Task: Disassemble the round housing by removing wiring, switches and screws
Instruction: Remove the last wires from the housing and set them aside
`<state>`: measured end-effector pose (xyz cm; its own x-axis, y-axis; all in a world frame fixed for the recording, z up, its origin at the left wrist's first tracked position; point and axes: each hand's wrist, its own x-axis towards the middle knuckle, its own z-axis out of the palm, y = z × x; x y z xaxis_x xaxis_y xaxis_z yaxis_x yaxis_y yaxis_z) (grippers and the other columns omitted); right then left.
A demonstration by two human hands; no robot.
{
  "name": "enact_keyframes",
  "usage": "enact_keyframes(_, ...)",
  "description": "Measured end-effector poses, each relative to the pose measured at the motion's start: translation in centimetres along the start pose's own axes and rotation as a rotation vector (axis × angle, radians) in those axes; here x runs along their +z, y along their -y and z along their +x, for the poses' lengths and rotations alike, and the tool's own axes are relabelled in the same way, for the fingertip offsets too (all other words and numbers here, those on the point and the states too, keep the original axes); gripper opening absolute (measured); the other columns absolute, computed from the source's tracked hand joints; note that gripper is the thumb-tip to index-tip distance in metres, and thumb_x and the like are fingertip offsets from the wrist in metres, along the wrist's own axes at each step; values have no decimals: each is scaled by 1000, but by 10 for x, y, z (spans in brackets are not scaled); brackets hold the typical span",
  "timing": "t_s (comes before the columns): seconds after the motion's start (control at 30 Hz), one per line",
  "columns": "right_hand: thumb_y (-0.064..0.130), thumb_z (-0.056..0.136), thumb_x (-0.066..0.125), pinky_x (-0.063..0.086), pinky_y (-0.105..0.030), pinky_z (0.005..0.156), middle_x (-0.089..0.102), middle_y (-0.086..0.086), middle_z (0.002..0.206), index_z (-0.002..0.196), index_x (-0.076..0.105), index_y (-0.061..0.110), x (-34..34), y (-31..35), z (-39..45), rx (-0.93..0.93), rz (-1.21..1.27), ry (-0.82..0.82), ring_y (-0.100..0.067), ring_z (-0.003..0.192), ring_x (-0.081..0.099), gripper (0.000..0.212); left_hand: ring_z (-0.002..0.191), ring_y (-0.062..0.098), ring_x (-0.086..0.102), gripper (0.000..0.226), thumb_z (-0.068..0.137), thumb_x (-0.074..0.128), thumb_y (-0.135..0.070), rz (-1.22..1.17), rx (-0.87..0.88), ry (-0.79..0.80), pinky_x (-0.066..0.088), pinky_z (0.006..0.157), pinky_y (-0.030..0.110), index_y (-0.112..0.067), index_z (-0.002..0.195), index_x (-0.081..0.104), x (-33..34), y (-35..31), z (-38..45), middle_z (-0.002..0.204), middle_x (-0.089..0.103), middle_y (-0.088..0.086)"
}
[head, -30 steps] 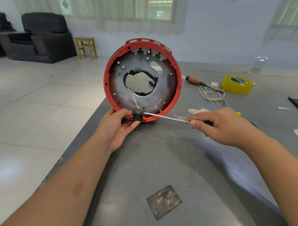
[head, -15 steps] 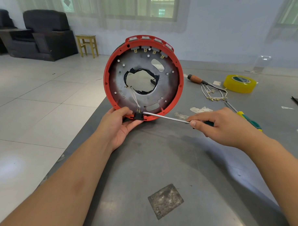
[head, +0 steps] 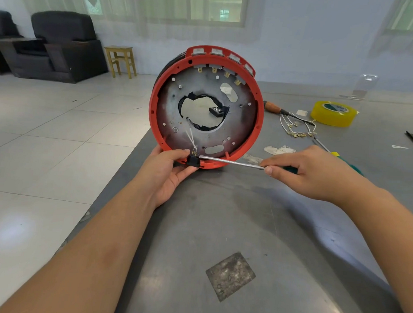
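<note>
Left hand (head: 169,173): holding the round red plastic housing (head: 206,107) standing on its edge, thumb by the small black switch (head: 193,161).
Right hand (head: 310,174): gripping a long silver metal screwdriver (head: 231,162) (tip touching the switch).

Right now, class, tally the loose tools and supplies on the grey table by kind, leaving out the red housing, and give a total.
Screwdrivers: 3, one in the right hand with its tip at the black switch, one wooden-handled, one green-handled
Tape rolls: 1, yellow
Wire bundles: 1
Total: 5
</note>
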<state>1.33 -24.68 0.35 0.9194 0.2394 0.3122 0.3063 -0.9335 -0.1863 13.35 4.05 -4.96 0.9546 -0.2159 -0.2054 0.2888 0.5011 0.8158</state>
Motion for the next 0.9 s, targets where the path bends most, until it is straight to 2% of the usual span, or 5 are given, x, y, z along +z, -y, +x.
enact_keyframes(0.17,66,94,34,53,-29,57,76,15,87,120,71,44,0,5,-1,6,-25,8,3,62,59,50,97,32,78,44,95,55,14,4,-18,-24,66,81,47,-3,136,56,5,0,-4,117,74,22)
enact_keyframes(0.27,64,94,35,52,-29,58,75,11,81,123,69,45,5,8,-2,35,-40,22,-2,61,57,48,91,31,79,45,96,54,12,-45,-63,-49,66,70,40,3,140,54,7,-3,-8,118,72,23)
enact_keyframes(0.37,59,95,40,55,-37,63,74,8,79,125,69,42,11,13,-2,53,-24,15,-8,64,59,46,85,29,78,37,97,55,10,-77,-97,-71,63,61,33,5,134,57,7,-5,-11,114,69,22)
enact_keyframes(0.53,57,96,43,57,-39,66,76,8,87,125,69,41,18,15,-4,62,7,-2,-11,68,63,42,103,34,74,22,96,56,10,-95,-130,-91,63,59,33,2,116,60,7,-7,-10,110,68,22)
enact_keyframes(0.9,48,97,53,40,-9,56,76,15,93,117,74,38,33,13,-6,67,131,-56,16,70,56,31,96,35,78,15,93,59,11,-167,-120,-111,64,61,36,3,106,61,5,-5,-9,100,70,20)
